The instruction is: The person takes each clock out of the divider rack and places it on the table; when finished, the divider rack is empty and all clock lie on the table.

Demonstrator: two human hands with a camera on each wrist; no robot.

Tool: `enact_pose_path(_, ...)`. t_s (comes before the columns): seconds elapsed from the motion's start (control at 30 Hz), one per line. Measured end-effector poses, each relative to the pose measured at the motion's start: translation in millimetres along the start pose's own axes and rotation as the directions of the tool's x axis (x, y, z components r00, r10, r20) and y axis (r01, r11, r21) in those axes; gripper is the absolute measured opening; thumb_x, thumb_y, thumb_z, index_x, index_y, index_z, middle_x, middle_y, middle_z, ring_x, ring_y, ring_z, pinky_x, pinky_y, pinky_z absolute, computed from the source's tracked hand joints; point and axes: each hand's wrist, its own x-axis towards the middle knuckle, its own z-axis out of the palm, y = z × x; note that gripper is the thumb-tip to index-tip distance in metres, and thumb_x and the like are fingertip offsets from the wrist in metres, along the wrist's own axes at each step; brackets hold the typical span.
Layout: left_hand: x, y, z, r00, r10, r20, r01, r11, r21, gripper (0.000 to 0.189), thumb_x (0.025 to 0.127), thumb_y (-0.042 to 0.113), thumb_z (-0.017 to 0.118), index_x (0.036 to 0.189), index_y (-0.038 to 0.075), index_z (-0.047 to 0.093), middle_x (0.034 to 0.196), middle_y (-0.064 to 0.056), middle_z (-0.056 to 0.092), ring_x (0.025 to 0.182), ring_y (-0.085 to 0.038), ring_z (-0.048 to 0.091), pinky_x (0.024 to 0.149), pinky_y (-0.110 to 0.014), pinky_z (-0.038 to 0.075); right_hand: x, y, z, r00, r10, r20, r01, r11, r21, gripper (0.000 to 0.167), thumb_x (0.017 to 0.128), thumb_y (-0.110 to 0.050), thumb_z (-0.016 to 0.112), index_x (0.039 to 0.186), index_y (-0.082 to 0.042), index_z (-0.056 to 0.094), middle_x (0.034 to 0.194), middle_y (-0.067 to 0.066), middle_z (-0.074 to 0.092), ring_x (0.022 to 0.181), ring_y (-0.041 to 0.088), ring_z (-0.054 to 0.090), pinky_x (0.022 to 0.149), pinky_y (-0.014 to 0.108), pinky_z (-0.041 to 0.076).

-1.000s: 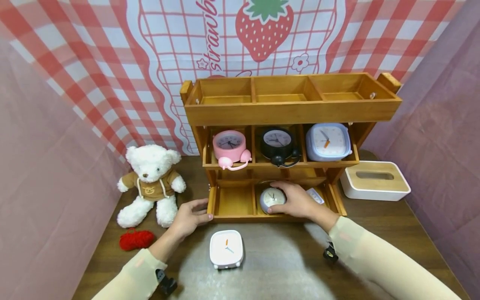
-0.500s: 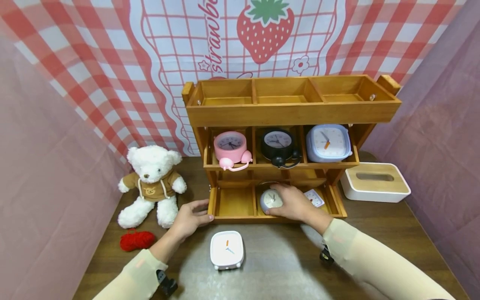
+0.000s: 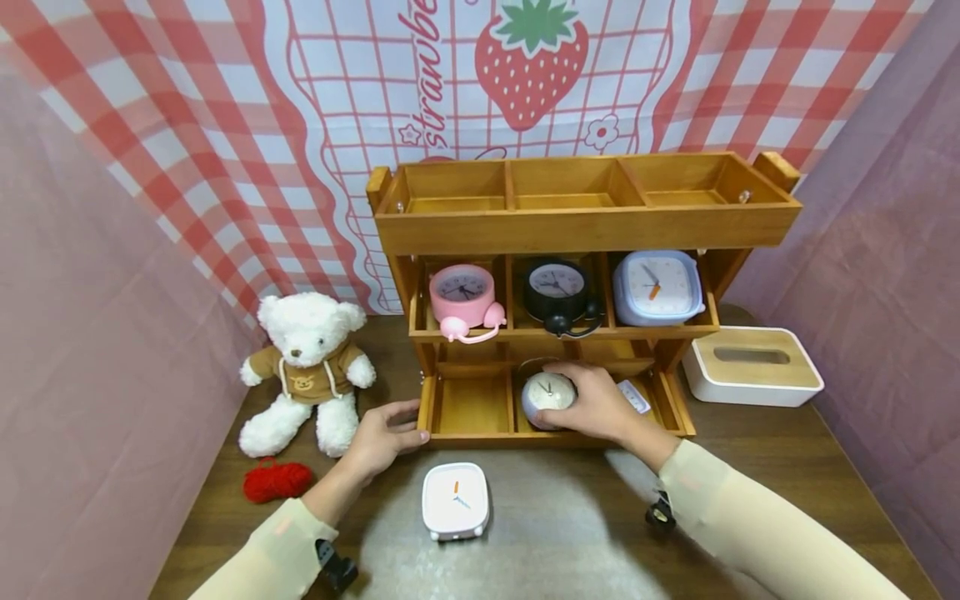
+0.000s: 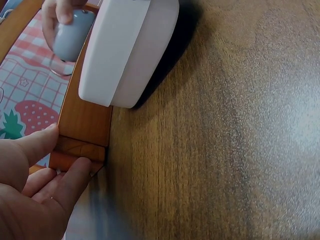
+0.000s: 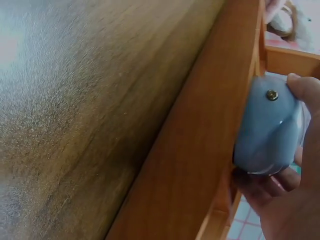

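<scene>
My right hand (image 3: pixel 603 404) grips a round grey-blue alarm clock (image 3: pixel 550 390) in the middle compartment of the wooden rack's bottom tier. In the right wrist view, the thumb lies on one side of the clock (image 5: pixel 265 130) and the fingers curl under the other, right beside the front board. My left hand (image 3: pixel 381 437) pinches the left front corner of the wooden rack (image 3: pixel 465 440), thumb on one side and fingers on the other in the left wrist view. A white square clock (image 3: pixel 455 500) lies face up on the table in front of the rack.
The middle tier bears a pink clock (image 3: pixel 463 308), a black clock (image 3: pixel 553 298) and a blue clock (image 3: pixel 658 287). A small white dial (image 3: pixel 633 397) shows beyond my right hand. Around the rack are a teddy bear (image 3: pixel 303 367), red yarn (image 3: pixel 277 482) and a tissue box (image 3: pixel 753 392).
The alarm clock and my right hand have shifted slightly to the right since half a second ago, and more of the small white dial is covered. My left hand stays at the rack's corner.
</scene>
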Motion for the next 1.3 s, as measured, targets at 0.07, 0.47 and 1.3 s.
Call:
enact_pose_path(0.07,-0.2,-0.2,0.3,1.0,-0.001,0.001,0.001,1.0,-0.003,0.059,0.084,-0.009,0.077,0.14,-0.008,0.057,0.141,-0.032,0.057,0.123,-0.044,0.063,0.085,-0.035,0.064,-3.3,-3,-5,1.0,-0.017,-0.016,0.018,0.999,0.033,0.066,0.066,-0.035,0.093,0.122,-0.008,0.072,0.115,0.01,0.076,0.099,0.026,0.072,0.085,0.043,0.061)
enact_pose_path(0.47,-3.5,4.3,-0.1,1.0,0.01,0.015,-0.009,1.0,-0.02,0.06,0.086,-0.008,0.075,0.142,-0.011,0.052,0.144,-0.035,0.053,0.126,-0.046,0.06,0.086,-0.035,0.064,-27.4,-15,-9,0.995,-0.093,0.043,0.089,0.992,0.089,0.074,0.067,-0.044,0.093,0.128,-0.01,0.068,0.127,0.003,0.07,0.112,0.018,0.067,0.091,0.039,0.06)
enact_pose_path(1.3,1.2,-3.4,0.8,1.0,0.003,-0.001,-0.003,1.0,-0.013,0.06,0.086,-0.007,0.076,0.142,-0.008,0.055,0.141,-0.033,0.056,0.126,-0.044,0.061,0.086,-0.035,0.064,-57.2,-19,0,1.0,-0.003,0.025,0.002,0.999,0.052,0.092,0.068,-0.052,0.093,0.145,-0.015,0.058,0.138,0.003,0.064,0.124,0.026,0.062,0.102,0.05,0.055)
